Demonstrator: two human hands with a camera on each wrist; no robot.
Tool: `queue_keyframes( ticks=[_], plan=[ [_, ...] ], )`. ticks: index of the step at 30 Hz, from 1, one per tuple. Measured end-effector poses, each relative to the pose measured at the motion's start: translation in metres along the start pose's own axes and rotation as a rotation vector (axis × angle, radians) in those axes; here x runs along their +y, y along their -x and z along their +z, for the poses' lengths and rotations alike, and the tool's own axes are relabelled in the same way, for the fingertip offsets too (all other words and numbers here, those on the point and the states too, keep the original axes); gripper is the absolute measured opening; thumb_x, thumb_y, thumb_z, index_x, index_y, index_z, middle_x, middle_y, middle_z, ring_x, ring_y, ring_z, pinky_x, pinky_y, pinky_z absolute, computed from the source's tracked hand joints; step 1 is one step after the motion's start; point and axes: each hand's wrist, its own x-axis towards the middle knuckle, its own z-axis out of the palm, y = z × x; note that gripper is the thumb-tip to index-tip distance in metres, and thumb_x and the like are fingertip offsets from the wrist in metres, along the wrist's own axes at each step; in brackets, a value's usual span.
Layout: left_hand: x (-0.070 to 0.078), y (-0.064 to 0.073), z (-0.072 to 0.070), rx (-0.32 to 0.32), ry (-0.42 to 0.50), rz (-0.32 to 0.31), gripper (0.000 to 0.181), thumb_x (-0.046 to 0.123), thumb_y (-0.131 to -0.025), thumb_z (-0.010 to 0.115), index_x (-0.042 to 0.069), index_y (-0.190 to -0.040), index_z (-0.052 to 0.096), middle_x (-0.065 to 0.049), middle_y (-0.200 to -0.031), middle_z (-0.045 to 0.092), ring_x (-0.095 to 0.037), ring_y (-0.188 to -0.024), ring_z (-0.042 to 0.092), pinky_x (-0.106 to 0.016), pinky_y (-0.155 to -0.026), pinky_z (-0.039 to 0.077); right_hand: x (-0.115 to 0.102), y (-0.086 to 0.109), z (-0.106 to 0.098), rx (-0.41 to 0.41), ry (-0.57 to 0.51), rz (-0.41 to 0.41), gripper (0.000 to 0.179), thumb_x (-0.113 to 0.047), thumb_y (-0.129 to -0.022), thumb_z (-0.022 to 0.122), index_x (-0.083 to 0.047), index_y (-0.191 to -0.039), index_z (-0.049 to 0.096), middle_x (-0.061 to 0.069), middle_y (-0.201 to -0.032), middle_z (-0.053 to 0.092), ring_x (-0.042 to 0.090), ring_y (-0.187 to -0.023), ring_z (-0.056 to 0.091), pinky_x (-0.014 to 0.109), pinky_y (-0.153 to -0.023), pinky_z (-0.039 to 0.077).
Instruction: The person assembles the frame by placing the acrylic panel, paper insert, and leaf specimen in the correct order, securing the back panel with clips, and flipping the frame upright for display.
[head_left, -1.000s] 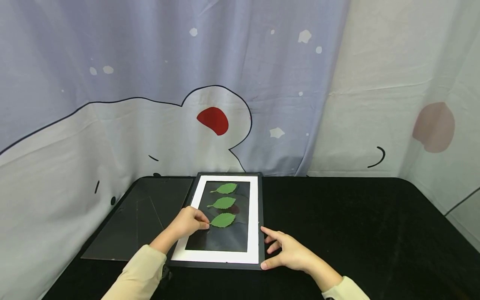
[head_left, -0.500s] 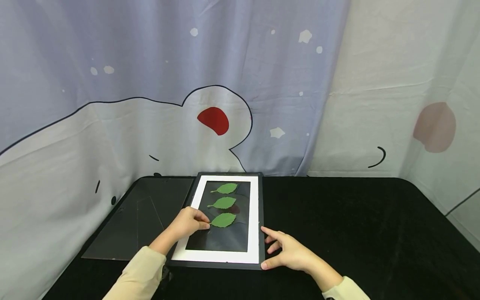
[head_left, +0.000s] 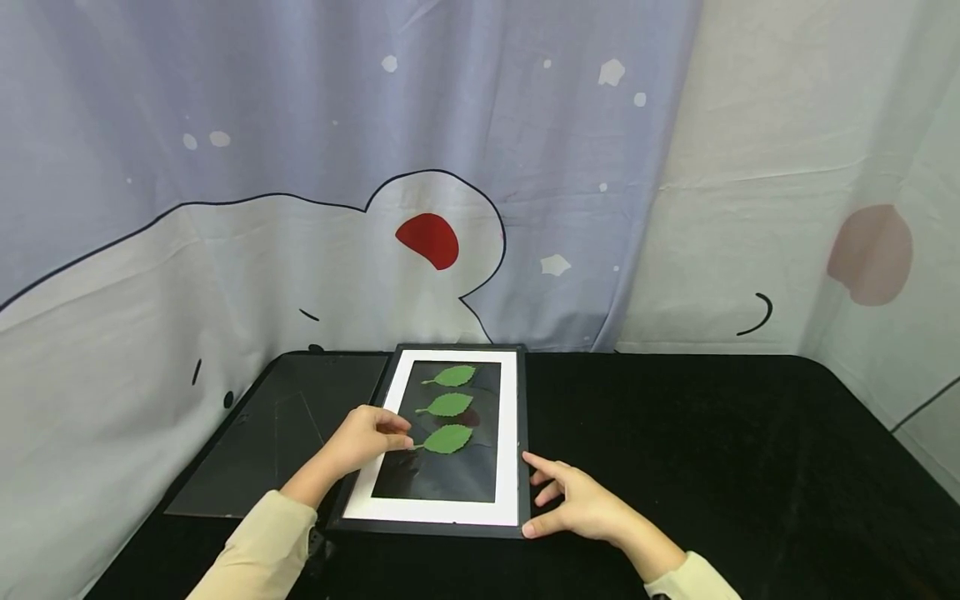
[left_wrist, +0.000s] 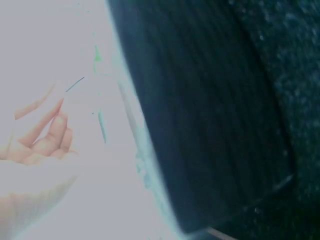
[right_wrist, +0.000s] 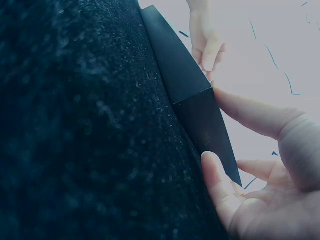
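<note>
Three green serrated leaves lie in a column on the black panel inside a picture frame (head_left: 524, 492) with a white mat (head_left: 507, 433). The frame is black and lies flat on the table. My left hand (head_left: 369, 439) hovers over the frame's left side, thumb and forefinger parted, beside the stem of the nearest leaf (head_left: 448, 439). Above that are the middle leaf (head_left: 450, 405) and the far leaf (head_left: 455, 376). My right hand (head_left: 581, 502) touches the frame's right side with spread fingers, its thumb at the near right corner. The right wrist view shows the fingertips (right_wrist: 212, 167) against the frame's side.
A thin dark clear-looking sheet (head_left: 255, 450) lies flat to the left of the frame, its far right part beside the frame's edge. Black cloth (head_left: 675, 450) covers the table. Behind it hangs a printed curtain (head_left: 300, 133).
My left thumb and forefinger have let go of the nearest leaf's stem and moved slightly left. The leaf stays in place. My right hand has not moved.
</note>
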Motion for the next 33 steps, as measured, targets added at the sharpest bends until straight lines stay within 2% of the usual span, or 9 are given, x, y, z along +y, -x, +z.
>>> queue_keyframes(
  ticks=[7, 12, 21, 24, 33],
  plan=[
    [0.0, 0.011, -0.011, -0.008, 0.057, 0.016, 0.034, 0.011, -0.084, 0.074, -0.005, -0.112, 0.067, -0.009, -0.098, 0.07, -0.019, -0.088, 0.064, -0.034, -0.074, 0.053, 0.001, -0.002, 0.0, -0.002, 0.003, 0.006, 0.092, -0.015, -0.07, 0.086, 0.0, -0.147, 0.037, 0.014, -0.119, 0.054, 0.02, -0.096, 0.057, 0.03, -0.077, 0.048],
    [-0.005, 0.023, -0.023, 0.031, 0.069, 0.035, 0.038, 0.014, -0.085, 0.073, -0.006, -0.116, 0.065, -0.012, -0.102, 0.07, -0.022, -0.091, 0.065, -0.031, -0.074, 0.053, 0.001, -0.002, 0.0, -0.004, 0.003, 0.008, 0.092, -0.017, -0.071, 0.086, -0.001, -0.147, 0.037, 0.014, -0.119, 0.053, 0.02, -0.096, 0.057, 0.029, -0.077, 0.048],
    [-0.017, 0.047, -0.049, 0.075, 0.112, -0.017, 0.049, 0.022, -0.089, 0.07, -0.004, -0.129, 0.057, -0.017, -0.115, 0.065, -0.025, -0.102, 0.064, -0.033, -0.082, 0.053, 0.0, 0.0, -0.001, -0.003, 0.004, 0.007, 0.092, -0.015, -0.07, 0.086, -0.001, -0.147, 0.037, 0.014, -0.119, 0.053, 0.02, -0.096, 0.057, 0.029, -0.076, 0.048],
    [-0.022, 0.053, -0.058, 0.097, 0.105, -0.019, 0.05, 0.024, -0.09, 0.069, -0.003, -0.13, 0.056, -0.017, -0.115, 0.065, -0.02, -0.101, 0.064, -0.03, -0.083, 0.053, 0.0, 0.0, -0.001, -0.002, 0.008, 0.011, 0.092, -0.016, -0.07, 0.086, -0.002, -0.147, 0.037, 0.014, -0.12, 0.053, 0.02, -0.096, 0.057, 0.029, -0.076, 0.048],
    [-0.038, 0.071, -0.083, 0.157, 0.029, -0.048, 0.055, 0.031, -0.091, 0.067, 0.0, -0.134, 0.052, -0.016, -0.118, 0.064, 0.007, -0.093, 0.056, -0.021, -0.08, 0.05, 0.0, -0.001, -0.001, -0.005, 0.007, 0.01, 0.092, -0.017, -0.07, 0.086, -0.001, -0.147, 0.037, 0.014, -0.12, 0.054, 0.02, -0.097, 0.057, 0.03, -0.077, 0.048]
  ],
)
